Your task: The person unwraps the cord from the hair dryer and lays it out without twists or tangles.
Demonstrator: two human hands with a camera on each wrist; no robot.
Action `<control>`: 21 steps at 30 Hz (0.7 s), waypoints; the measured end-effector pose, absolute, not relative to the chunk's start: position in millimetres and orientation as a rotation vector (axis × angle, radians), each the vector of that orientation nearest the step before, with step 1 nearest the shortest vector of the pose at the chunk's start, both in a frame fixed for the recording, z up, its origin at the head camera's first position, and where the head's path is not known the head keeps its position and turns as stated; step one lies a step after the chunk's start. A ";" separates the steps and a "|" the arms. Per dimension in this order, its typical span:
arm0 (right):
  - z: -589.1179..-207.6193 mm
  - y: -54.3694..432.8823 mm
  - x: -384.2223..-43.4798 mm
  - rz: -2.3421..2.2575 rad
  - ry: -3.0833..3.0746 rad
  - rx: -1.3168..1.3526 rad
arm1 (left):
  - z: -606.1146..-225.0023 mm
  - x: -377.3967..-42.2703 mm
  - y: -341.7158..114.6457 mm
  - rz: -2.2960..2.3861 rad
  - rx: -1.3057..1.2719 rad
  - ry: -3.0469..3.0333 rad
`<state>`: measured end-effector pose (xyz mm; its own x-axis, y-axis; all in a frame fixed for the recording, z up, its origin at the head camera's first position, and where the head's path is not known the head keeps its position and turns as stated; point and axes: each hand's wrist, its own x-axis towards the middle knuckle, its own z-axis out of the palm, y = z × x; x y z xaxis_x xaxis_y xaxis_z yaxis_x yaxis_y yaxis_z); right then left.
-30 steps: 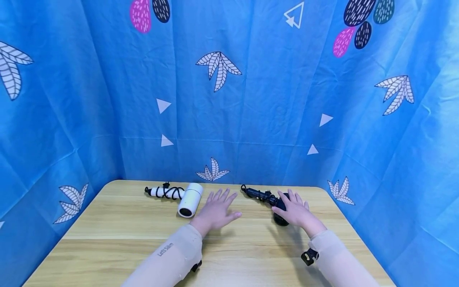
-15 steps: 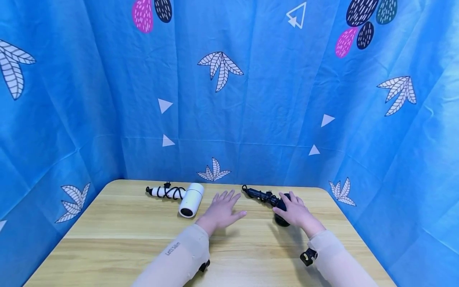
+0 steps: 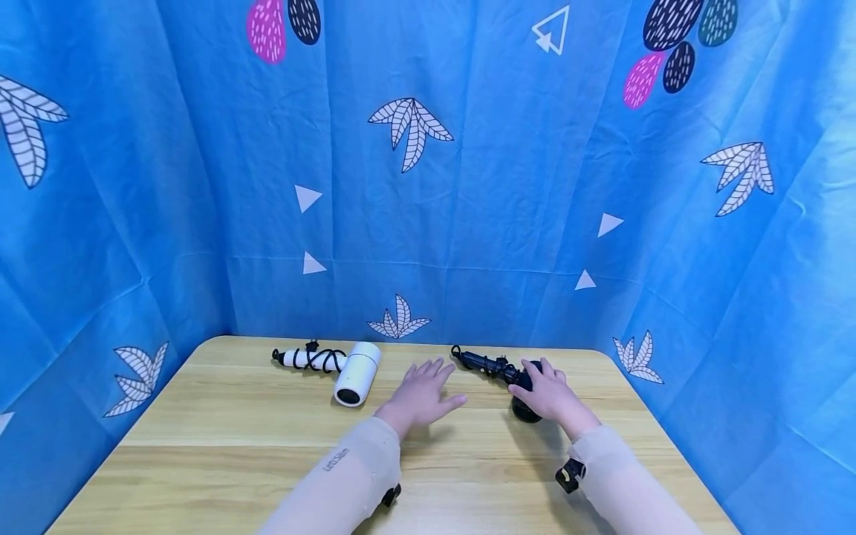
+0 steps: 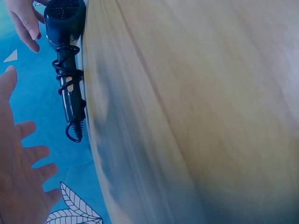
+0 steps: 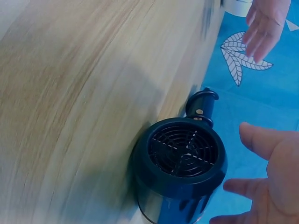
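Observation:
A black hair dryer (image 3: 484,364) lies near the back right of the table, its cord wound round the handle. Just over its barrel is my right hand (image 3: 548,395), fingers spread, partly hiding it in the head view. The right wrist view shows the round rear grille of the black dryer (image 5: 184,149), with the fingertips close by; whether any touch cannot be told. My left hand (image 3: 420,394) hovers palm down between two dryers, fingers spread, holding nothing. To its left lies a white hair dryer (image 3: 357,374) with a black cord wrapped round its handle.
The wooden table (image 3: 267,423) has a blue patterned curtain (image 3: 414,215) at its back and both sides. Each forearm wears a pale sleeve (image 3: 354,472) with a small black clip (image 3: 571,475) at the wrist.
My left hand has drifted right, away from the white hair dryer. The right hand stays nearly where it was over the black hair dryer. Both dryers lie unmoved.

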<state>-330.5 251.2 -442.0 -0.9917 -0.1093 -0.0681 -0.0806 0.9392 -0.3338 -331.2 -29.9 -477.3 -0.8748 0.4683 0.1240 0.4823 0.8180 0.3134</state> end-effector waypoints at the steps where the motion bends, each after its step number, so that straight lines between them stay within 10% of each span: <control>1: -442.5 250.7 -331.3 -0.521 3.010 -0.136 | -479.8 -332.9 -28.8 -0.528 -0.774 -2.951; 21: -451.7 248.2 -344.5 -0.548 3.038 -0.016 | -484.4 -337.3 -6.5 -0.544 -0.779 -2.928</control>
<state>-344.5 248.2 -451.7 -0.9984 -0.0198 -0.0522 -0.0004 0.9370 -0.3494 -337.3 -6.5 -484.4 -0.8701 0.4695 0.1499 0.4920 0.8097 0.3198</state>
